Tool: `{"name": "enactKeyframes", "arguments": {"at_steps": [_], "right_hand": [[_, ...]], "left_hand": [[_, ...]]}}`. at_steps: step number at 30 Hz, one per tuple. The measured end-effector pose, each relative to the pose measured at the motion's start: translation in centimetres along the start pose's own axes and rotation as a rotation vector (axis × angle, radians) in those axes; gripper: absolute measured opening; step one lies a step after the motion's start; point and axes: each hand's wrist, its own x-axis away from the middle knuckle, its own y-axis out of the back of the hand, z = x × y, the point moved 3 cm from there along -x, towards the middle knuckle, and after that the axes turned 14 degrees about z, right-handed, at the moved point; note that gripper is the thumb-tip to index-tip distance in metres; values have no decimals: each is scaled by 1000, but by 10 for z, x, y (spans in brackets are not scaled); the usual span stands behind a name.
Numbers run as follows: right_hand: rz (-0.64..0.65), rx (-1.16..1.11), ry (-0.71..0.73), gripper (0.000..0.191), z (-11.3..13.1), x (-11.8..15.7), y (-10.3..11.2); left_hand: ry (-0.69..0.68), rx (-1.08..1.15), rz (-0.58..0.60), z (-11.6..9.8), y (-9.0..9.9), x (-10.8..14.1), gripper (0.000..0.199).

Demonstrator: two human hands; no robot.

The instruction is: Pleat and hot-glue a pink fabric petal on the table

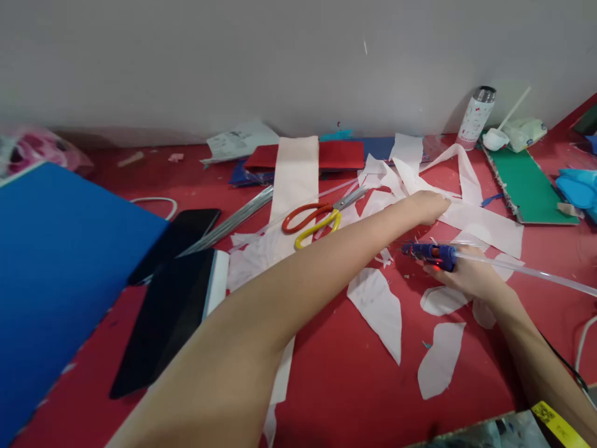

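My left arm stretches across the table, and my left hand is closed on a white fabric piece near the back right. Its fingertips are partly hidden. Below it, my right hand grips a blue hot glue gun, its nozzle toward the left. A long clear glue stick runs out of the gun's back to the right. A small red light glows on the gun. Cut white fabric shapes lie around both hands. Scissors with one red and one yellow handle lie open left of my left hand.
A blue board and dark tablet-like slabs occupy the left. Several clear glue sticks lie near a long white strip. A patterned bottle, small white cup and green board stand or lie at back right.
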Motion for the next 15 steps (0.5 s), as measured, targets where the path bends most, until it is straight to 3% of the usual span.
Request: {"name": "enactKeyframes", "arguments": {"at_steps": [10, 15], "right_hand": [[-7, 28, -27, 28, 0, 0, 0], [-5, 35, -23, 29, 1, 0, 1]], "left_hand": [[58, 71, -8, 2, -3, -2, 36], [150, 71, -93, 11, -4, 5, 42]]}}
